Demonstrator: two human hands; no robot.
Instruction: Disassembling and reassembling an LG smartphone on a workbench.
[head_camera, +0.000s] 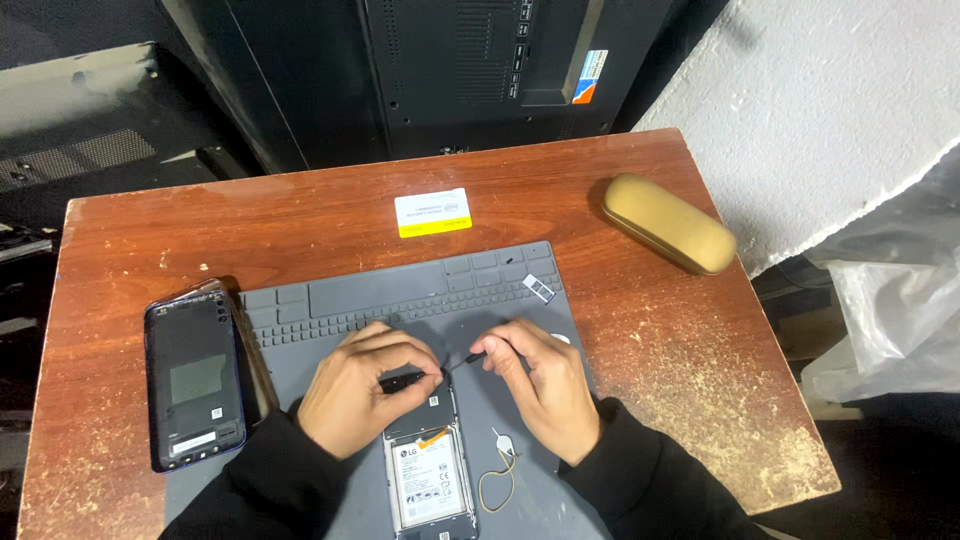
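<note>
1. An opened phone (430, 475) lies face down on the grey work mat (330, 300), at the near edge of the table, its back cover off and a white battery (428, 480) showing in its frame.
2. The left hand (355, 390) rests on the mat over the top end of the phone, fingers curled in, thumb and forefinger pinching a small dark part (405, 379) just above the phone's upper edge.
3. The right hand (535, 385) sits just beside it to the right, fingers drawn together around a thin dark tool (472, 357) whose tip points left toward the pinched part (whether tip and part actually touch is too small to tell).
4. Both wrists come out of black sleeves (650, 485) at the bottom of the view.
5. Near the right wrist, on the mat, lie a small metal pin (503, 441) and a yellowish rubber band (497, 488).
6. A small white tray (539, 289) sits in the mat's upper right corner, among its moulded compartments.
7. A dark phone back cover (195, 385) lies at the mat's left edge, partly on the wooden table (300, 220).
8. Farther back on the table is a white and yellow card (433, 212); well to the right lies a tan glasses case (668, 223).
9. Behind the table stands a large black panel (460, 70).
</note>
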